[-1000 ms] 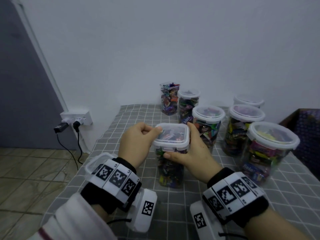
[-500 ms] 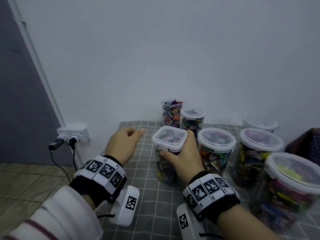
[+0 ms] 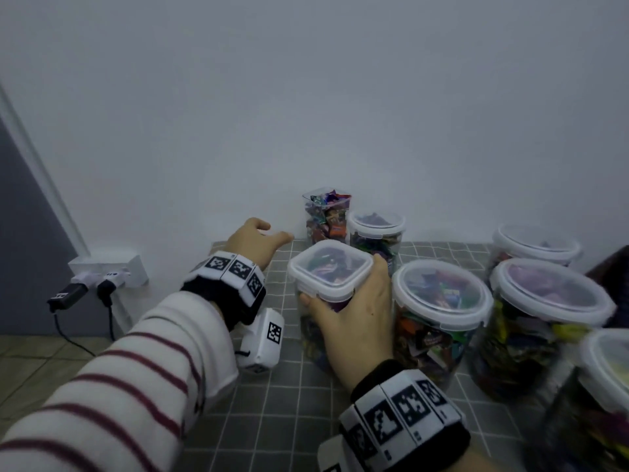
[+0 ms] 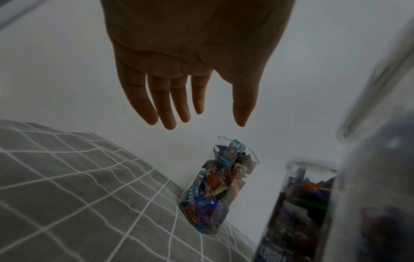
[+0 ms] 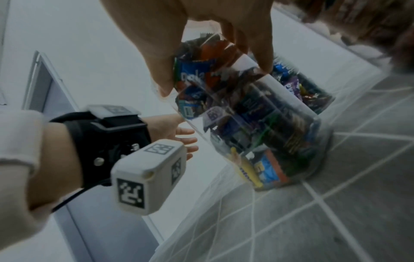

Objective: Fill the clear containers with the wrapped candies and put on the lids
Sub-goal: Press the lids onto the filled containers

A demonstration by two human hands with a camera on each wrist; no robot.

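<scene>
The right hand (image 3: 354, 315) is wrapped round the square jar (image 3: 328, 301), thumb on the near face just under the lid (image 3: 330, 269) and fingers curled round its far right side. The jar stands on the tabletop (image 3: 272, 420), full of candies, and the lid looks seated on it. In the right wrist view the jar's base appears to touch the cloth, though blur leaves some doubt.

The left hand (image 3: 253, 241) is empty, fingers straight and spread, palm down, raised above the tabletop's far left corner. Ahead of it and slightly to its right, against the wall, stands the open jar (image 3: 326, 216), the only one seen without a lid, filled with candies to the brim. Its long axis is upright, its mouth facing up. The left wrist view shows it beyond and below the left fingertips (image 4: 170, 124), apart from them.

So the left hand is clearly nearer this unlidded jar; the right hand is occupied, with the square jar between it and the open one. I judge the open jar is next to be capped. No loose lid shows in any view.
</scene>
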